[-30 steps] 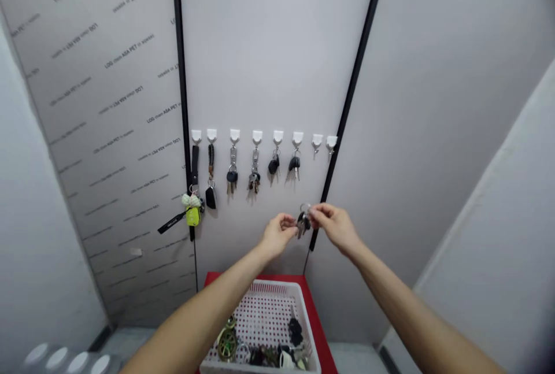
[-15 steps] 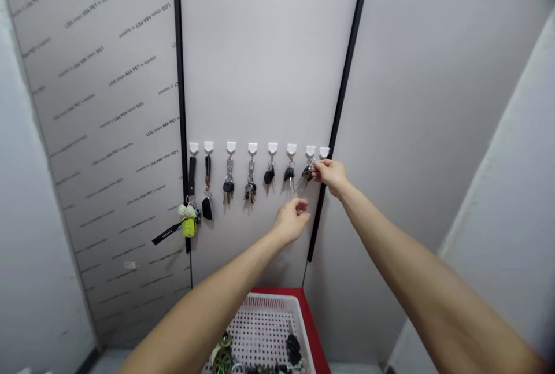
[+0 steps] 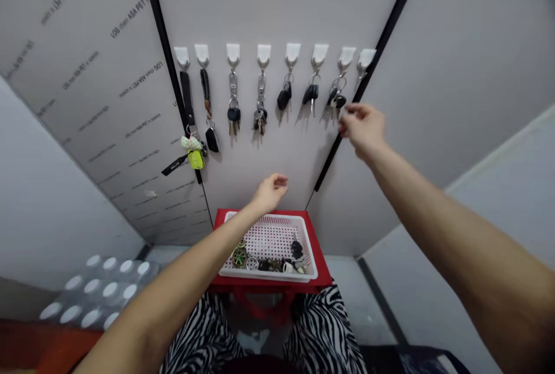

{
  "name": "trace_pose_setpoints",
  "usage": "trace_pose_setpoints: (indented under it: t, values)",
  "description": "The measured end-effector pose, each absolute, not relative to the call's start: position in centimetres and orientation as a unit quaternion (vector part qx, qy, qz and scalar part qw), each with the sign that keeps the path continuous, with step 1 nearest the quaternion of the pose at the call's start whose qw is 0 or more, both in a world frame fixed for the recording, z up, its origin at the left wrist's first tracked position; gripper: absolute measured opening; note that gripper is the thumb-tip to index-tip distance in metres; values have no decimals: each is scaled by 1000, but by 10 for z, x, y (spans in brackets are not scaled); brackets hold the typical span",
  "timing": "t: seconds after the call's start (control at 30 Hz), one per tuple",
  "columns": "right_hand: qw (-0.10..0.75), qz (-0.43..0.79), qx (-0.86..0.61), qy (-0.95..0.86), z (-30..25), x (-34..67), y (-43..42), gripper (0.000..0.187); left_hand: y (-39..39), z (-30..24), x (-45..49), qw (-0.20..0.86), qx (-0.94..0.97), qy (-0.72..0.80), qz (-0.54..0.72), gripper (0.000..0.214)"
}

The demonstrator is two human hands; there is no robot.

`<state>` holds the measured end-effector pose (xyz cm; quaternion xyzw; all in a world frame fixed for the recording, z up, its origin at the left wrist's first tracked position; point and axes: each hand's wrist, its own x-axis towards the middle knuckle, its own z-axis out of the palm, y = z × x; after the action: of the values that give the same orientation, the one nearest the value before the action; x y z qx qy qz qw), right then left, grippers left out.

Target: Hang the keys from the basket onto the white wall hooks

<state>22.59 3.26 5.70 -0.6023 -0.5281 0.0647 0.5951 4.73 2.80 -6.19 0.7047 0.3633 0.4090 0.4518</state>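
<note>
A row of white wall hooks [image 3: 260, 53] carries key bunches. The newest bunch of keys [image 3: 336, 98] hangs on the second hook from the right, while the last hook [image 3: 365, 59] is bare. My right hand [image 3: 362, 127] hovers just below and right of that bunch, fingers loosely curled, holding nothing. My left hand [image 3: 270, 192] floats above the white perforated basket [image 3: 269, 273], fingers loosely apart and empty. The basket holds several more keys and key rings [image 3: 264, 261] along its near side.
The basket sits on a red stool [image 3: 318, 255] against the wall. A yellow-green tag with a black strap [image 3: 193, 157] hangs from the leftmost hook. A pack of white-capped bottles [image 3: 97, 293] lies on the floor at left. Zebra-patterned trousers [image 3: 323, 333] show below.
My right hand hung the key bunch on the hook, let go and drew back down and right. My left hand dropped toward the basket. The view tilted downward.
</note>
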Motion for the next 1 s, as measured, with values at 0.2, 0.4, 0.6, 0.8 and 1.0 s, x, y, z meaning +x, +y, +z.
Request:
trace_pose_setpoints:
  t: [0.2, 0.4, 0.6, 0.8, 1.0]
  values:
    - [132, 135, -598, -779, -67, 183, -42, 17, -3, -127, 20, 436, 753, 399, 290, 20]
    - [-47, 0, -569, -821, -113, 161, -65, 15, -19, -150, 16, 395, 806, 387, 208, 21]
    - [-57, -20, -572, -818, -115, 159, -62, 18, -16, -159, 8, 417, 784, 410, 210, 21]
    - [9, 11, -579, -815, -107, 163, -61, 19, -9, -150, -1, 452, 749, 420, 242, 19]
    - [137, 107, -598, -782, -94, 163, -58, 18, -2, -137, -14, 470, 738, 425, 231, 19]
